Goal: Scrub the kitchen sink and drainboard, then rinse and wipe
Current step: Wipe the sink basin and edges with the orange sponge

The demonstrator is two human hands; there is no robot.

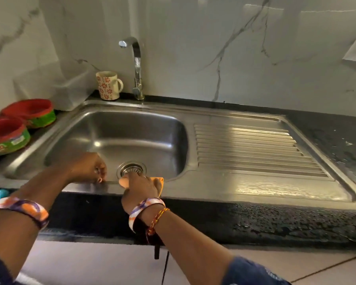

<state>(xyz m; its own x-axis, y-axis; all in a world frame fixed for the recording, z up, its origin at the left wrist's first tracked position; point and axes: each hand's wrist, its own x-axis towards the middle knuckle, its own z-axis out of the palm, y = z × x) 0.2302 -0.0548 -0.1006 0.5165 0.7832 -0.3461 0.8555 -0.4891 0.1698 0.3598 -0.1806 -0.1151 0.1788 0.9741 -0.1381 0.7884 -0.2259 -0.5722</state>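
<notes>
Item: sink (115, 128), centre frame, no suds, so I judge wiping underway. Right hand (141, 187) grips orange cloth (159, 182) at the near rim; left hand (88, 167) curled, contents unclear.

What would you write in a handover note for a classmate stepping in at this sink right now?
Left hand: fingers curled at the sink's front rim, nothing visibly in its grip.
Right hand: holds an orange cloth at the front edge, beside the drain strainer.
Sink basin and drainboard look free of suds; tap off.
Left: cannot tell how much scrubbing is done; finish wiping.
</notes>
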